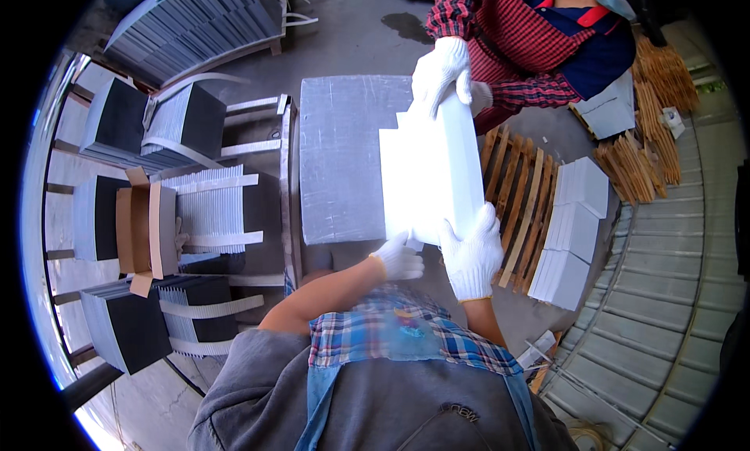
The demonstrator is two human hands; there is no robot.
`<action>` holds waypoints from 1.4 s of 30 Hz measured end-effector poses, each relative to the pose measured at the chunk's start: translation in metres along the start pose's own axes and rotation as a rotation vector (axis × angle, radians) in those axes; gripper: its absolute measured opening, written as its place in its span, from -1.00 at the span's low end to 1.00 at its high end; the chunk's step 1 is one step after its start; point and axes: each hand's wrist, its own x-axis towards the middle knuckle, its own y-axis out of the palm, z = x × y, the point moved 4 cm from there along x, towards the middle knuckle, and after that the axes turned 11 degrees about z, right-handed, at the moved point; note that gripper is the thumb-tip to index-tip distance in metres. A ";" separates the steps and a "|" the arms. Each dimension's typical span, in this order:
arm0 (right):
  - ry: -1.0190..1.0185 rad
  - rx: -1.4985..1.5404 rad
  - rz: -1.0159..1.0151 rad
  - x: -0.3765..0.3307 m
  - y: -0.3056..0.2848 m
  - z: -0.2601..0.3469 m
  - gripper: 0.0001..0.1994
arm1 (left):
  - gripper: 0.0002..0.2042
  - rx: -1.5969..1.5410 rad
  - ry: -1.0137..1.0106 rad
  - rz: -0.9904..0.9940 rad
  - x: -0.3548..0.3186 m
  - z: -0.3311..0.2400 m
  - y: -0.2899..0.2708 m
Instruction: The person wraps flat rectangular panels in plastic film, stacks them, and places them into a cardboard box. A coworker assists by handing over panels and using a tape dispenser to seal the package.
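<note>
Open cardboard box (136, 234) sits by grey slabs (98, 218), can't tell what's inside. Then a grey table (344, 166), left hand (399, 258) half-curled near its edge, hold unclear; white stack (431, 178) is over the table's right side, right hand (474, 254) gripping its near end.

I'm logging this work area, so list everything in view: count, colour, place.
White load: 1, white, over the work surface; overexposed, pieces uncountable
Work surface: 1, grey, centre
Slab stacks: several, grey, left and upper left
Straps: several, pale, across left stacks
Carton: 1, brown, open, left
Slatted wooden pallet: 1, brown, right
White stacks: about three, white, at the pallet's right
Wooden slats: many, brown, upper right
Dark floor patch: 1, near-black, top
Co-worker: 1, red-and-black check, upper right, white-gloved hand on load
Apron: 1, blue plaid, lower centre
Left hand: 1, white-gloved, at load's near edge
Right hand: 1, white-gloved, on load's near right corner
</note>
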 end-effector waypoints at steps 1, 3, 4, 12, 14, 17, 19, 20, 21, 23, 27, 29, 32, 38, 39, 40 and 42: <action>-0.005 0.018 -0.001 0.002 0.001 -0.006 -0.13 | -0.42 -0.063 0.048 0.049 0.010 0.008 0.012; -0.017 0.051 -0.001 0.006 0.001 -0.018 -0.13 | -0.34 -0.176 0.176 0.125 0.028 0.016 0.037; 0.018 0.068 0.021 0.009 0.000 -0.023 -0.14 | -0.30 -0.230 0.246 0.154 0.036 0.016 0.049; 0.080 0.485 0.191 0.028 -0.006 -0.078 -0.36 | -0.16 -0.604 0.710 -0.045 0.089 -0.004 0.027; 0.029 0.490 0.208 0.034 -0.004 -0.095 -0.37 | -0.17 -0.639 0.747 -0.089 0.099 0.001 0.010; 0.025 0.530 0.232 0.042 -0.002 -0.110 -0.37 | -0.20 -0.619 0.753 -0.140 0.102 0.003 0.012; 0.039 0.573 0.237 0.045 -0.003 -0.116 -0.36 | -0.24 -0.624 0.785 -0.134 0.107 0.003 0.013; 0.032 0.583 0.236 0.047 -0.002 -0.120 -0.36 | -0.25 -0.620 0.804 -0.125 0.109 0.003 0.013; 0.019 0.597 0.235 0.048 -0.002 -0.123 -0.36 | -0.26 -0.598 0.834 -0.100 0.112 0.001 0.009; -0.005 0.660 0.272 0.055 0.002 -0.132 -0.34 | -0.28 -0.579 0.896 -0.084 0.113 0.002 0.000; -0.053 0.938 0.368 0.082 0.016 -0.151 -0.36 | -0.33 -0.493 1.013 -0.177 0.079 -0.020 0.009; -0.047 1.164 0.460 0.100 0.053 -0.168 -0.39 | -0.36 -0.410 1.135 -0.297 0.042 -0.039 0.021; 0.067 1.592 0.727 0.111 0.109 -0.147 -0.33 | -0.45 -0.222 1.362 -0.451 -0.035 -0.063 0.064; 0.490 1.958 1.180 0.097 0.236 -0.045 -0.39 | -0.43 0.328 1.701 -0.970 -0.150 -0.082 0.152; 0.459 1.992 1.300 0.093 0.255 -0.033 -0.44 | -0.44 0.445 1.729 -1.003 -0.158 -0.083 0.155; 0.368 1.945 1.286 0.085 0.264 -0.021 -0.47 | -0.44 0.596 1.704 -1.092 -0.158 -0.082 0.176; 0.342 1.930 1.310 0.075 0.267 -0.009 -0.50 | -0.41 0.793 1.709 -1.101 -0.149 -0.073 0.203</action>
